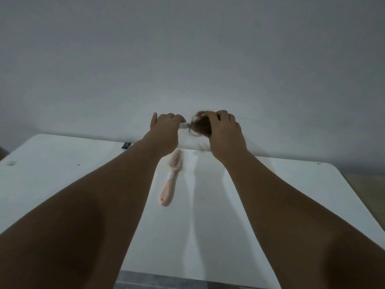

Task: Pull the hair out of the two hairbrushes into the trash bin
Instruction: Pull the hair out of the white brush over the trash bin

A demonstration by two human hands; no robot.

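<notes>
Left hand clenched on a white brush handle, right hand pinching the brown hair clump held above the table; pink hairbrush lies below; wispy clump could tear, strands dropping (no bin in view)

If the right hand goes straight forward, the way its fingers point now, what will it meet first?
Most likely the white wall. The right hand, closed on a clump of brown hair, is raised past the table's far edge, and nothing shows between it and the wall. Depth is hard to judge from this single view.
</notes>
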